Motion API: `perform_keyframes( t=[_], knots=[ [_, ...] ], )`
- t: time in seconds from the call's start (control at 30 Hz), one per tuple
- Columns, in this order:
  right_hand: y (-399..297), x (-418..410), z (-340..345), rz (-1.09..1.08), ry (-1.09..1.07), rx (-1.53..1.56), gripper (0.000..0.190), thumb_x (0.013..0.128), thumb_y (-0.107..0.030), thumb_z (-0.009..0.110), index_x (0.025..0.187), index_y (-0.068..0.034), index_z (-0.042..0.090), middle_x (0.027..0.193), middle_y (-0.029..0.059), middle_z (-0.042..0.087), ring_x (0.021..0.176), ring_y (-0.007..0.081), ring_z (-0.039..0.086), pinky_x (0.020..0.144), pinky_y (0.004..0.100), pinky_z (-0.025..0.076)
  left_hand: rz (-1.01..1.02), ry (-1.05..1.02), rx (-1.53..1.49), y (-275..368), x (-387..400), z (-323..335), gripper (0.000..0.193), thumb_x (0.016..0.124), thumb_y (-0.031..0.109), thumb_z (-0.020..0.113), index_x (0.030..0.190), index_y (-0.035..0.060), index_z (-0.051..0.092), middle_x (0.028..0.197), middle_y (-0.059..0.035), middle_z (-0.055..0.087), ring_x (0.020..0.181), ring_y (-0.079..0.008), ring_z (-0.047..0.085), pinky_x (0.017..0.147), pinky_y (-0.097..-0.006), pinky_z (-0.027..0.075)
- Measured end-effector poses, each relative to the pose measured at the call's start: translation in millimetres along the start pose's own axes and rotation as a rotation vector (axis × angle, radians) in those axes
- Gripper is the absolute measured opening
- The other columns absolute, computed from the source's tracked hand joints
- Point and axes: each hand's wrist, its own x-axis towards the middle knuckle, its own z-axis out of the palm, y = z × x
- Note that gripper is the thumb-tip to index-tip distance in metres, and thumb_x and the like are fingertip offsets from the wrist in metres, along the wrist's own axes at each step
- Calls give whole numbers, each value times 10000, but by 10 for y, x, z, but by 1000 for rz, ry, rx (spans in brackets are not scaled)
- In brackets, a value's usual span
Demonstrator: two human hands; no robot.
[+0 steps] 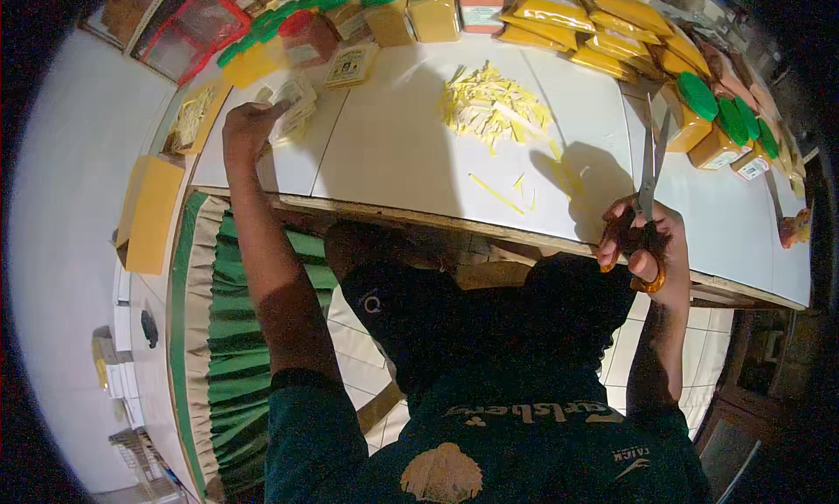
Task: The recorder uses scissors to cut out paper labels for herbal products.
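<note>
My left hand (252,127) is at the left part of the white tiled table, its fingers at a loose stack of printed paper labels (293,111); whether they grip one is not clear. In my right hand (645,239), near the table's front edge, is a pair of scissors (649,170) with orange-brown handles, the blades parted and pointing away from me. Between my hands, farther back, lies a heap of yellow and white paper strips (495,104), with a few loose strips (501,193) nearer to me. A neater stack of labels (351,65) sits behind my left hand.
Green-lidded plastic jars (432,12), red-lidded jars (482,9) and yellow powder packets (554,9) line the back. More green-lidded jars (718,140) stand at the right, near another pair of scissors (790,225). A box of strips (195,117) and a yellow box (154,212) are at the left.
</note>
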Motion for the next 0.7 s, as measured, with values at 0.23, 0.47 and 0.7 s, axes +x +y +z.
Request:
perform_keyframes(
  t=[0.23,0.47,0.7],
  knots=[
    [51,0,-37,-22,13,23,775,577,-560,797,980,36,510,670,82,603,576,164,615,526,257,501,-58,-80,-577,78,-72,7,433,642,153,817,937,6,536,610,-24,543,517,-109,470,478,-249,387],
    [12,24,-12,-13,-19,21,783,570,-562,801,978,39,510,669,83,606,577,164,613,532,254,500,-90,-65,-592,86,-84,-3,502,652,163,818,984,-9,484,635,-41,569,513,-85,464,462,-211,363],
    [29,16,-22,-3,-35,15,774,576,-549,803,980,44,513,666,81,596,578,162,609,535,258,499,-1,-94,-600,40,-66,-29,500,675,171,806,1006,-1,473,650,-39,570,538,-77,483,476,-192,373]
  ],
)
